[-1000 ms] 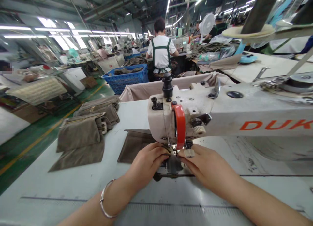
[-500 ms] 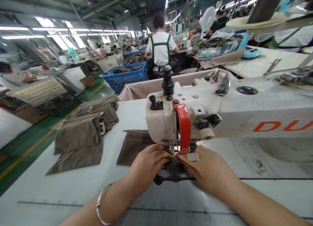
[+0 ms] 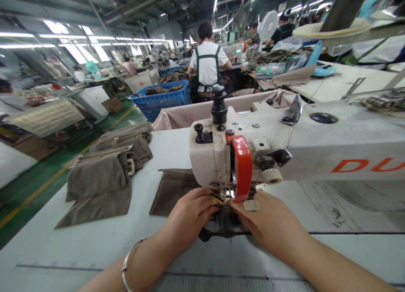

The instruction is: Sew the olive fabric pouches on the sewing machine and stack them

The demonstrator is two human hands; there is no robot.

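A white sewing machine [image 3: 303, 144] with an orange-red guard [image 3: 243, 169] stands in front of me. The flat olive-brown fabric piece [image 3: 171, 190] lies on the table at its left and runs in under the machine head. My left hand [image 3: 191, 212] is closed, thumb and fingers pinching the fabric's edge just left of the presser foot [image 3: 228, 193]. From the other side my right hand [image 3: 268, 212] reaches beneath the guard, its fingertips closed on the same fabric near the needle. Parts of the right fingers and the stitching spot are hidden behind the guard.
Folded olive-brown fabric pieces [image 3: 101, 174] are stacked on the table's left. A ruler scale [image 3: 190, 280] runs along the near edge. Behind the machine are a beige cloth-lined bin [image 3: 186, 114], a blue crate [image 3: 163, 99] and a seated co-worker [image 3: 207, 64].
The view has shifted slightly, so the machine appears a little farther right and the stack a little farther left. Both hands keep their hold at the needle, with hardly any movement.
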